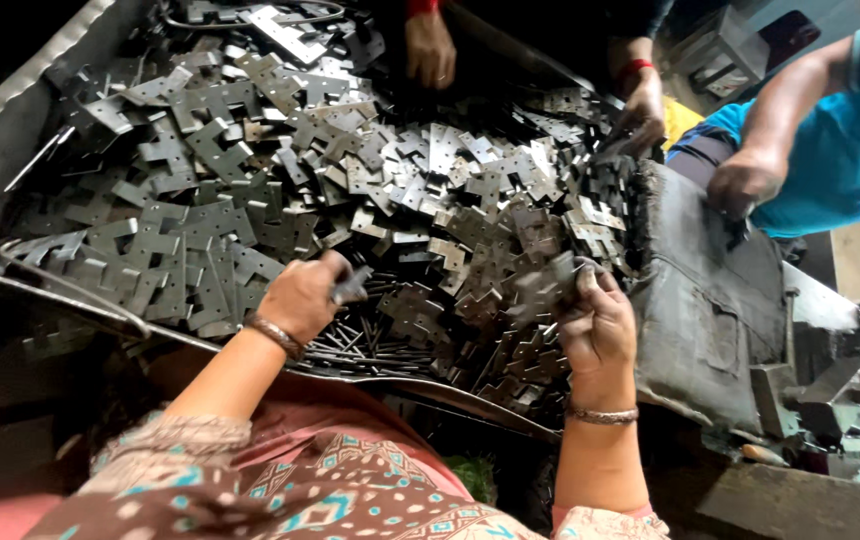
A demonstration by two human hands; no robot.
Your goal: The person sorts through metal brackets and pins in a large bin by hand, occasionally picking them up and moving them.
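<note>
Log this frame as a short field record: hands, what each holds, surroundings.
left hand: closed on a small metal plate
right hand: closed on a metal hinge leaf, blurred
pile: grey stamped hinge plates, heaped loosely
pins: thin metal rods lying between the two hands
tray: sheet-metal rim along the left of the pile
other people: two hands at the far edge; an arm in a blue sleeve at right

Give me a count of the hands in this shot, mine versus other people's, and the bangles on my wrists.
My own hands: 2, left hand and right hand
Other people's hands: 3
Bangles on my wrists: 2
Total: 7
</note>
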